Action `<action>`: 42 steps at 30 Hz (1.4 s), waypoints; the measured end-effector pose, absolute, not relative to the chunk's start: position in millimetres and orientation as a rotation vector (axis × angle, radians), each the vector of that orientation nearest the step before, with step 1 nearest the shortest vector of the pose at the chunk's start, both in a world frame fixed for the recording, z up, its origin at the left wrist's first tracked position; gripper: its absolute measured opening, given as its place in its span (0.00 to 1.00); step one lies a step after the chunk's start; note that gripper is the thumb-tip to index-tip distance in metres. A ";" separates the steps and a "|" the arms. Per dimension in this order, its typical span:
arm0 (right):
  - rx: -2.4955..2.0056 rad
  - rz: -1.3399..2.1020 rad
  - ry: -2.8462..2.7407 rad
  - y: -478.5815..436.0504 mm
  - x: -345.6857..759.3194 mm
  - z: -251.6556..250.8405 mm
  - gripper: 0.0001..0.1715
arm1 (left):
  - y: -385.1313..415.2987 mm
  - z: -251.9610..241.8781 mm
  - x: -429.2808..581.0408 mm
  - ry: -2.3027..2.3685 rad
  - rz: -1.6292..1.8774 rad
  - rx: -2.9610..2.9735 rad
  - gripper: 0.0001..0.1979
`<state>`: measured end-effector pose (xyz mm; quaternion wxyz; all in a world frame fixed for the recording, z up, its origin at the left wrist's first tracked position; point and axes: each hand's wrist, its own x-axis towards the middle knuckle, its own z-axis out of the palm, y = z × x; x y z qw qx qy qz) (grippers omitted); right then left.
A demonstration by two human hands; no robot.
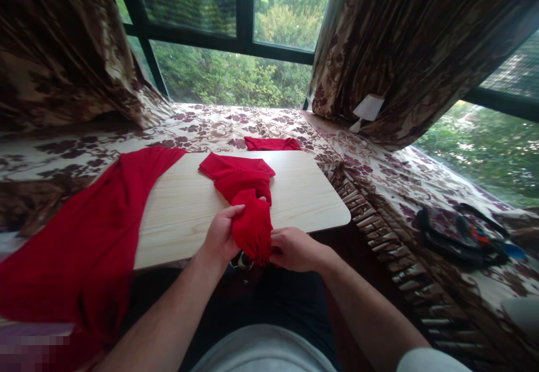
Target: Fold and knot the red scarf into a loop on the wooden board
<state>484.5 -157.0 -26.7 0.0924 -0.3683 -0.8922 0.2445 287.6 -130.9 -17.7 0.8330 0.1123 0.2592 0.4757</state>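
A red fringed scarf (248,184) lies gathered lengthwise over the pale wooden tabletop (303,192), its fringed end hanging past the near edge. My left hand (223,234) is closed round that end from the left, thumb on top. From the right, my right hand (292,248) pinches the scarf beside the fringe; its fingertips are partly hidden behind the cloth. On the left, a large red cloth (96,226) drapes over the table's side and hangs down. Another folded red cloth (272,144) rests just beyond the table's far edge.
Behind the table runs a ledge (202,125) under a flower-patterned cover, below a window. A small white lamp (368,108) stands there by the curtain (357,35). To the right, a black bag (455,237) with straps lies on the patterned cover.
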 end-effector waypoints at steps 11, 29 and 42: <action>-1.181 1.063 -2.223 -132.8 502.9 -4.8 0.08 | -130.0 -30.9 277.6 0.998 0.851 0.726 0.07; -1.417 0.545 -2.287 -69.9 442.2 -21.2 0.12 | -80.7 -37.3 244.9 1.523 0.656 2.377 0.15; -2.006 0.314 -2.210 66.0 429.1 -2.2 0.49 | -5.2 -20.0 260.1 1.470 0.402 2.504 0.41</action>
